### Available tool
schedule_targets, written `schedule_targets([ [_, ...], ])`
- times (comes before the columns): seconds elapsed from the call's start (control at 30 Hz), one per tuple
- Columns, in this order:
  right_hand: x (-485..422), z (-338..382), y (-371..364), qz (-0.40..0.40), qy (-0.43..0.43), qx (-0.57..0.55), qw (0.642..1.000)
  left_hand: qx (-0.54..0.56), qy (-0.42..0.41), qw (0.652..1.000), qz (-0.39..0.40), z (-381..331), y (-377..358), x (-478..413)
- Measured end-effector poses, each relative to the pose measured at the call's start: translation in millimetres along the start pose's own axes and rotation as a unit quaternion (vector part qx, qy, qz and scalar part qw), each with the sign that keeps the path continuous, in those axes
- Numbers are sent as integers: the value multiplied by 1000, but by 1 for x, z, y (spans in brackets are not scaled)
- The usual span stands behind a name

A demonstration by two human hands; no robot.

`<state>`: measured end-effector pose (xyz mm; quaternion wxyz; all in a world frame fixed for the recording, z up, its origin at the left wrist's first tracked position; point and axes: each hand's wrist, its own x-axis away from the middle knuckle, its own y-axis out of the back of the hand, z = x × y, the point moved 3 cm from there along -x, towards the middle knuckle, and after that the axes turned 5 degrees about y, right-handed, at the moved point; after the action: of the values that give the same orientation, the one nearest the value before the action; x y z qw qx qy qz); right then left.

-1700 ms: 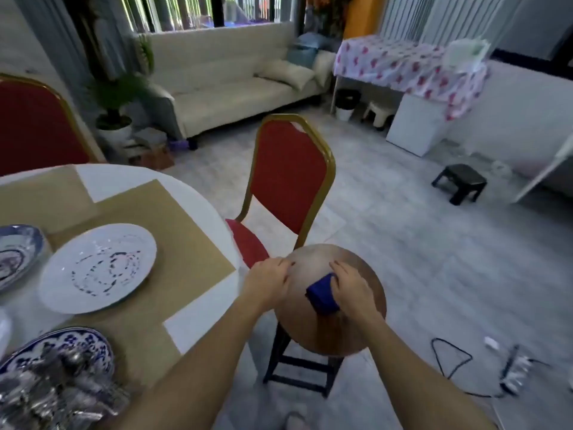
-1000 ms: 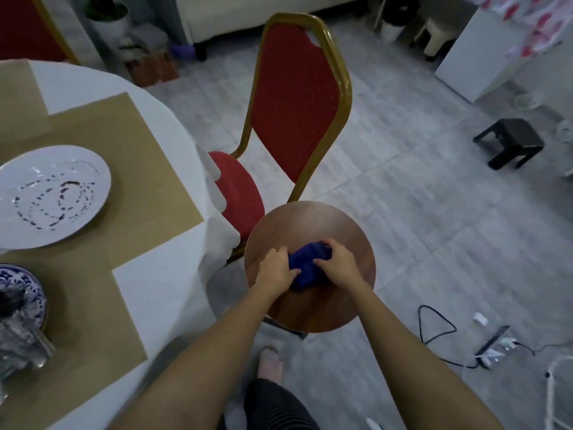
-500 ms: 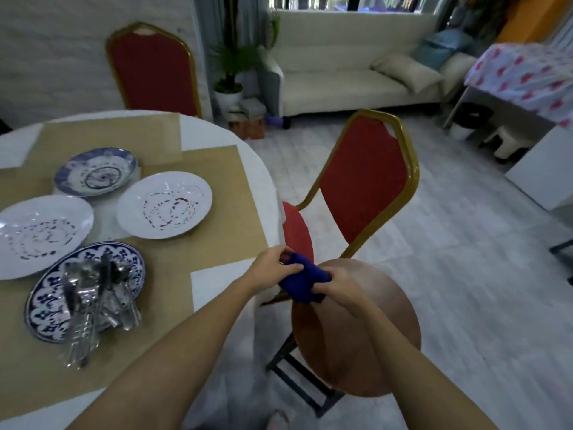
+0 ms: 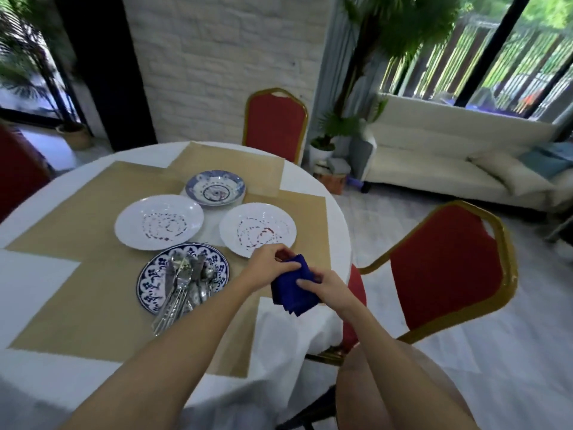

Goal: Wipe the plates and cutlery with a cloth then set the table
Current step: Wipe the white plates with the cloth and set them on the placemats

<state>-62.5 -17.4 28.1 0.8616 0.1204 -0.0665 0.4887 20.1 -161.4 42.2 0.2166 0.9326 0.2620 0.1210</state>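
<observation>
Low in the middle of the frame, my left hand [image 4: 268, 266] and right hand [image 4: 328, 288] both pinch the folded blue cloth [image 4: 290, 291], holding it above the table's [image 4: 336, 231] right edge. Just left of it, the cutlery [image 4: 181, 283] lies heaped on a blue plate [image 4: 148, 285]. Beyond sit the left white plate [image 4: 159, 221] and the right white plate [image 4: 257, 229], with a blue-rimmed bowl [image 4: 215, 187] behind them.

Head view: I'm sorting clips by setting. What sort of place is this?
Probably a living-dining room in a home, though possibly a small venue: a round table under a white cloth with plates, red gold-framed banquet chairs, and a cream sofa by a large window.
</observation>
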Motion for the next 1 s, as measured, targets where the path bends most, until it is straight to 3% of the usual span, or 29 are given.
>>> schedule_targets([
  [0.17, -27, 10, -15, -2, -14, -6, 1000, 21, 15, 999, -31, 15, 24, -7],
  [0.37, -51, -5, -18, -94, -67, -110, 987, -20, 49, 996, -74, 40, 57, -14],
  [0.6, -89, -13, -21, -226, -107, -242, 938, -44, 112, 985, -127, 76, 104, -51],
  [0.87, -135, -20, -16, -310, -118, -240, 912, -102, 165, 980, -35, 104, 107, -99],
  [1.0, -161, -25, -14, -354, -142, -210, 900, -131, 165, 977, -25, 122, 109, -128],
])
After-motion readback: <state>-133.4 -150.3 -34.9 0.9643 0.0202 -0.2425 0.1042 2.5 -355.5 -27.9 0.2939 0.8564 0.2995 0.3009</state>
